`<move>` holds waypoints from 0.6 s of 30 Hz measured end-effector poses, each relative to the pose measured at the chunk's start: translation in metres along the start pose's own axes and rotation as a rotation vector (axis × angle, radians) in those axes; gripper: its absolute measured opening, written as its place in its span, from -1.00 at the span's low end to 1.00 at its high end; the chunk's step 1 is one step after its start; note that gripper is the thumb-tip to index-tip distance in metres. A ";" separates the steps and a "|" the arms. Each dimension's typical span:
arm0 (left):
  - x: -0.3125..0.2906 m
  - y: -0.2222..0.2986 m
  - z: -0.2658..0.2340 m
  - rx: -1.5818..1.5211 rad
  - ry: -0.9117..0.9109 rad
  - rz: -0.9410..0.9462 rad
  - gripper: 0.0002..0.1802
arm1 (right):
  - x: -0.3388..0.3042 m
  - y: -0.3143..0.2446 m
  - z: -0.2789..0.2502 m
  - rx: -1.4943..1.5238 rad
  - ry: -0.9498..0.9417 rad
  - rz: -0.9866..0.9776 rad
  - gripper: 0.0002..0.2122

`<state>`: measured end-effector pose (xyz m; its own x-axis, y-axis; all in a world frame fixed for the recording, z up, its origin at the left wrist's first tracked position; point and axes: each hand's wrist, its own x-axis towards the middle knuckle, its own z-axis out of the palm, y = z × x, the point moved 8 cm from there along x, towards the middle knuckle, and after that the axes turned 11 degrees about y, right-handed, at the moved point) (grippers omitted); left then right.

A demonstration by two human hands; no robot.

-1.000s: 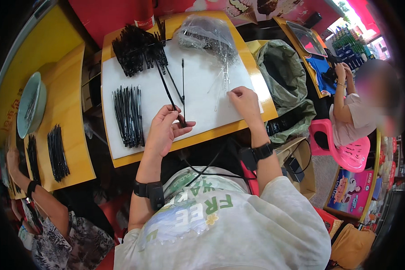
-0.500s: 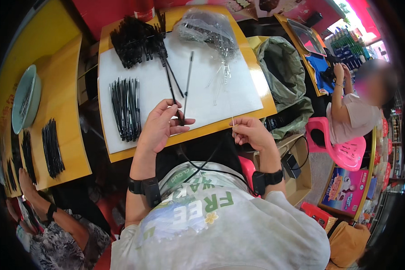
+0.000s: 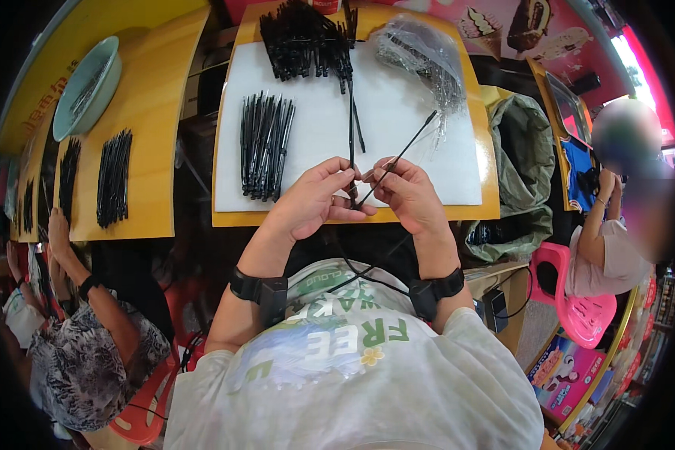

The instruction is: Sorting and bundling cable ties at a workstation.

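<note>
My left hand [image 3: 324, 191] is closed on thin black rods [image 3: 352, 135] near their lower ends, just past the near edge of the white sheet [image 3: 330, 120]. One black rod [image 3: 416, 136] leans up to the right across the fingertips of my right hand [image 3: 406, 189]. That hand is pinched beside the left one, with a thin, pale strand [image 3: 420, 140] by its fingers; its exact grip on strand or rod is hard to make out. Left of my hands lies a neat row of black rods [image 3: 266, 146]. A large heap of black rods [image 3: 307, 41] sits at the far side.
A clear plastic bag [image 3: 420, 49] of thin wire-like pieces lies at the back right. A green sack [image 3: 523, 150] stands right of the table. On the left table are a pale green basin [image 3: 90, 90], bundled rods [image 3: 114, 180] and a co-worker's hand [image 3: 58, 232]. Another person sits right.
My right hand has moved left and up to meet the left hand. The loose rod now tilts to the right. The whole view has shifted, with the table appearing farther right.
</note>
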<state>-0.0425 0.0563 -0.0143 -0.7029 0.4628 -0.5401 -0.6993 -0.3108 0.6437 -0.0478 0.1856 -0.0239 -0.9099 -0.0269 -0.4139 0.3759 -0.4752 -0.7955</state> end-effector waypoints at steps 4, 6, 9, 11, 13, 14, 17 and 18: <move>0.000 0.003 -0.002 -0.024 0.007 -0.002 -0.83 | 0.003 0.006 -0.002 -0.010 0.034 0.045 -0.89; 0.000 0.005 0.000 -0.014 -0.010 -0.002 -0.83 | 0.003 0.004 -0.002 -0.017 0.039 0.055 -0.89; -0.001 0.005 0.001 -0.019 -0.015 -0.008 -0.83 | 0.003 0.003 -0.002 -0.032 0.055 0.066 -0.88; -0.002 0.007 0.003 -0.012 -0.026 -0.004 -0.83 | 0.004 0.003 -0.004 -0.041 0.068 0.070 -0.88; -0.003 0.007 0.005 -0.005 -0.034 0.001 -0.83 | 0.006 0.007 -0.006 -0.046 0.049 0.095 -0.87; -0.004 0.007 0.006 0.000 -0.031 0.001 -0.83 | 0.005 0.007 -0.006 -0.045 0.048 0.097 -0.87; -0.003 0.004 0.005 0.015 -0.028 0.009 -0.82 | 0.002 0.008 -0.006 -0.036 0.041 0.100 -0.88; -0.003 0.003 0.005 0.025 -0.029 0.016 -0.82 | 0.003 0.008 -0.007 -0.047 0.049 0.095 -0.88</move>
<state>-0.0420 0.0582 -0.0080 -0.7100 0.4819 -0.5135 -0.6839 -0.2979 0.6660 -0.0460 0.1881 -0.0341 -0.8603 -0.0260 -0.5091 0.4692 -0.4308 -0.7709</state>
